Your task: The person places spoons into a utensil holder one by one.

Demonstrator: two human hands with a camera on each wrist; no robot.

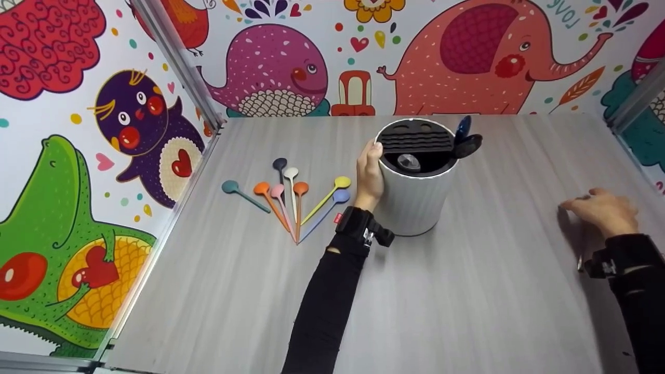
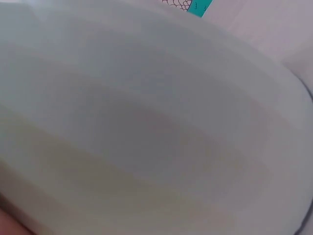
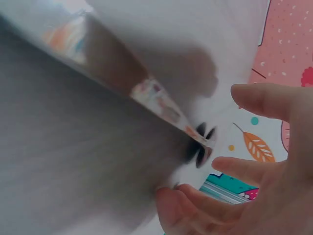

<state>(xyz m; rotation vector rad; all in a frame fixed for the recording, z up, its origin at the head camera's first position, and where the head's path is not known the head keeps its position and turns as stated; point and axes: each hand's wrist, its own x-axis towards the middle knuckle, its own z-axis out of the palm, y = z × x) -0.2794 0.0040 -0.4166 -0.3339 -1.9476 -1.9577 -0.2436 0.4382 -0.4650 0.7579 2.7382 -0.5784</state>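
Observation:
A ribbed light-grey utensil holder with a black slotted top stands upright on the table. My left hand grips its left side near the rim; its wall fills the left wrist view. A rounded metal utensil end shows in the front opening, and a dark blue utensil and a black one stick out at the right. My right hand is over a shiny metal utensil with dark rounded parts at its far end. In the right wrist view the thumb and fingers are spread beside it.
Several coloured spoons lie fanned out left of the holder, among them a teal spoon, a yellow spoon and a blue one. Walls with cartoon animals border the table at the back and sides.

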